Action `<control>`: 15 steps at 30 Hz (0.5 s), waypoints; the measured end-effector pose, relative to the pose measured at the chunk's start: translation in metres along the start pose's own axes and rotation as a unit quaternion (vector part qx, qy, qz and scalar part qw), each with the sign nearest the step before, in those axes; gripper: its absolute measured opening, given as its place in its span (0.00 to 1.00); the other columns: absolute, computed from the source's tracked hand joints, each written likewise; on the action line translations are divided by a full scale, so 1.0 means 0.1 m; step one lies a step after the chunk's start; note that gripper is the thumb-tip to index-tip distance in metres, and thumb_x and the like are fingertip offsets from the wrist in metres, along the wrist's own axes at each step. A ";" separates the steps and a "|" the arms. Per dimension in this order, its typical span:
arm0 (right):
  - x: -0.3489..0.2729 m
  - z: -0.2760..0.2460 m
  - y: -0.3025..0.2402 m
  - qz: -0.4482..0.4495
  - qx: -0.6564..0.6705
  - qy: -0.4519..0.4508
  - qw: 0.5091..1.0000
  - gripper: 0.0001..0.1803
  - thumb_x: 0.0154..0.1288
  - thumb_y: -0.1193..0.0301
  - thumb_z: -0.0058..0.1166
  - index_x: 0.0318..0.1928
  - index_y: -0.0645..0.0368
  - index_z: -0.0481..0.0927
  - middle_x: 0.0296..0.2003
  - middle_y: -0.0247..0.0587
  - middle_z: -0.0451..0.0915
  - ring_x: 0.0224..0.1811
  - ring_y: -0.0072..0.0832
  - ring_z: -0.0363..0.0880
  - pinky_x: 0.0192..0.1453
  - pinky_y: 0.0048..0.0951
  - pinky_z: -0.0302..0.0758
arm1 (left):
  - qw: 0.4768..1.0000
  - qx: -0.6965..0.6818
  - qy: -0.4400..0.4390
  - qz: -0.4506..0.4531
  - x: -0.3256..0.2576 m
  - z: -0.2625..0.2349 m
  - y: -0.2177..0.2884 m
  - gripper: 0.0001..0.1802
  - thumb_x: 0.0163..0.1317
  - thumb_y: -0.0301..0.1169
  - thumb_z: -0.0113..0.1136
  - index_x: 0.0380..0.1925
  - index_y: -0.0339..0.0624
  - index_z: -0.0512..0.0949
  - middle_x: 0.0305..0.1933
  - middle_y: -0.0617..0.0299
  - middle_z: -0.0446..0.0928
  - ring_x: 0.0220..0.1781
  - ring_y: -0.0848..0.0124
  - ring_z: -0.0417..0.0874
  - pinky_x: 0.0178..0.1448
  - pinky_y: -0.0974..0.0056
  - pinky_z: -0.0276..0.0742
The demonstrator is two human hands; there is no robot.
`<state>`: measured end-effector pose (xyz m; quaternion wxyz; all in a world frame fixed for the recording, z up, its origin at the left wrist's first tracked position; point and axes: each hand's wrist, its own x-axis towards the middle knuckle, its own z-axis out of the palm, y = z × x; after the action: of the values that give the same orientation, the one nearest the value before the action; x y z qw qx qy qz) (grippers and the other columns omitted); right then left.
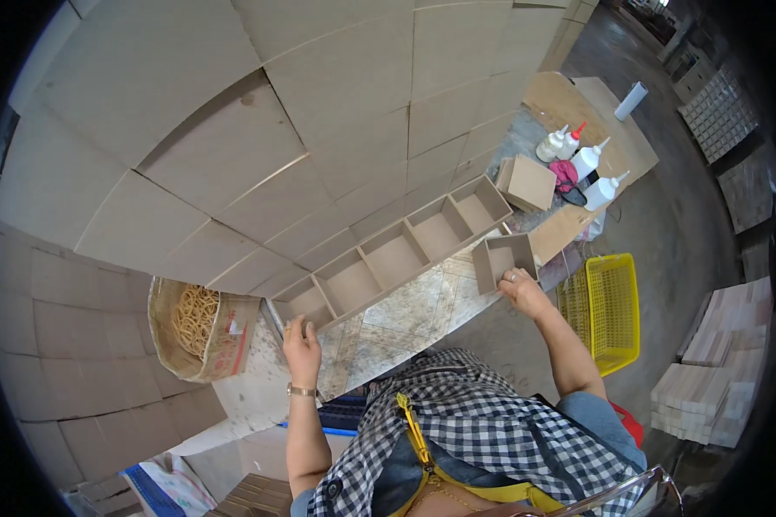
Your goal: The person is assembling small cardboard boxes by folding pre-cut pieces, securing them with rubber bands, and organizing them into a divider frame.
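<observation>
A long divided wooden tray (392,257) with several open compartments lies slantwise on the worktable, along the foot of the stacked boards. My left hand (302,351) grips the near wall at its left end, with the fingers bent over the edge. A small open wooden box (503,252) stands just right of the tray's far end. My right hand (524,293) is closed on that box's near corner, the thumb and fingers at its rim. The undersides of both the box and the tray are hidden.
A wall of stacked boards (336,112) rises behind the tray. At left, a sack (233,340) holds rubber bands (195,320). Several glue bottles (588,161) and small square boards (530,183) sit at the far right. A yellow basket (614,314) stands right of the table.
</observation>
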<state>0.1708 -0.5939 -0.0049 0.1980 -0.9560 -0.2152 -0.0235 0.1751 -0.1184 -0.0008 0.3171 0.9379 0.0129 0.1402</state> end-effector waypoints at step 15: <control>0.11 -0.13 0.17 -0.009 -0.122 -0.016 0.992 0.04 0.46 0.71 0.57 0.25 0.51 0.76 0.28 0.33 0.73 0.39 0.34 0.71 0.44 0.36 0.64 | 1.000 -0.007 -0.026 0.011 -0.07 0.15 -0.06 0.08 0.62 0.27 0.51 0.37 0.34 0.77 0.35 0.46 0.77 0.40 0.49 0.76 0.45 0.53 0.71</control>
<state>0.1887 -0.6090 0.0025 0.0759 -0.9712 -0.2229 -0.0360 0.1726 -0.1228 -0.0176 0.3225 0.9390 -0.0071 0.1189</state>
